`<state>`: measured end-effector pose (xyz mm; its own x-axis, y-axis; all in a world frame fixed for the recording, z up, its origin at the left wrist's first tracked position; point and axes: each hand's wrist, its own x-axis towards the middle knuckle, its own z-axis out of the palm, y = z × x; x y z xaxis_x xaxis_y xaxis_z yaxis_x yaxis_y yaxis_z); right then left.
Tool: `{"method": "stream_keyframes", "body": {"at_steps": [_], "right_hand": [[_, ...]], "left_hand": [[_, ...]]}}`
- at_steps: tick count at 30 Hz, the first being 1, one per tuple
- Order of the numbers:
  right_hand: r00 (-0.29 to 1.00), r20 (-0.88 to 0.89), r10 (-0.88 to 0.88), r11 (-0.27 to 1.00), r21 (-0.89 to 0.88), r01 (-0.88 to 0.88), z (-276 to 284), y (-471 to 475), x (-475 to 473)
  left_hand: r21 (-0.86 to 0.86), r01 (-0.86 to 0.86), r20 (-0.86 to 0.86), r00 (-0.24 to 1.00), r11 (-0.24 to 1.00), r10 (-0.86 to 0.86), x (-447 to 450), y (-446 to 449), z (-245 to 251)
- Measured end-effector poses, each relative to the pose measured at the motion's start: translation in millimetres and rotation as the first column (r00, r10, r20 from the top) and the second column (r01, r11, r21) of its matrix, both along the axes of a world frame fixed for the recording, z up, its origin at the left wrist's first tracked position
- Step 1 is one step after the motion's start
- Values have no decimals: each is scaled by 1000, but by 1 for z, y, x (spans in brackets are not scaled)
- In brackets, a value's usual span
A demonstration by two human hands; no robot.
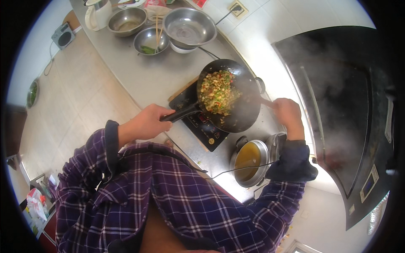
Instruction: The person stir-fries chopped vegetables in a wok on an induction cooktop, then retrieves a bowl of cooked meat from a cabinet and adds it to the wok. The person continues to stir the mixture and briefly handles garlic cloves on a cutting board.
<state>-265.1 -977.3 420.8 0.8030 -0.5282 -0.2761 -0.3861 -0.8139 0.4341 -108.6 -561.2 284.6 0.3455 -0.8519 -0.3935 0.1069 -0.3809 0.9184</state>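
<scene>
A dark wok [243, 117] sits tilted on a black induction cooker [186, 98], its contents gathered to the left. In it are diced vegetables [218, 91] in green, red and pale yellow, with steam rising. My left hand [148, 121] grips the wok's black handle [182, 114]. At the wok's right rim my right hand [287, 112] is closed around the brownish handle of a cooking utensil [267, 102]; its far end is lost in the steam. Just beyond that hand is the wok's small loop handle [260, 85].
Close to my right forearm stands a metal pot of yellowish liquid [248, 159], a black cable crossing over it. A range hood [335, 95] slopes along the right. Steel bowls [190, 28], a bowl with chopsticks [151, 41] and a white jug [98, 14] stand on the far counter.
</scene>
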Motion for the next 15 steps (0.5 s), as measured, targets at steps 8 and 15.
{"method": "stream_keyframes", "body": {"at_steps": [8,15], "right_hand": [[947,202,250,927,232,-294,-36,-11,8],[944,143,298,954,-24,-298,-37,-8,39]], "left_hand": [[3,-2,3,1000,1000,2,1,-1,-1],[21,17,-20,1000,1000,-16,5,-1,0]]}}
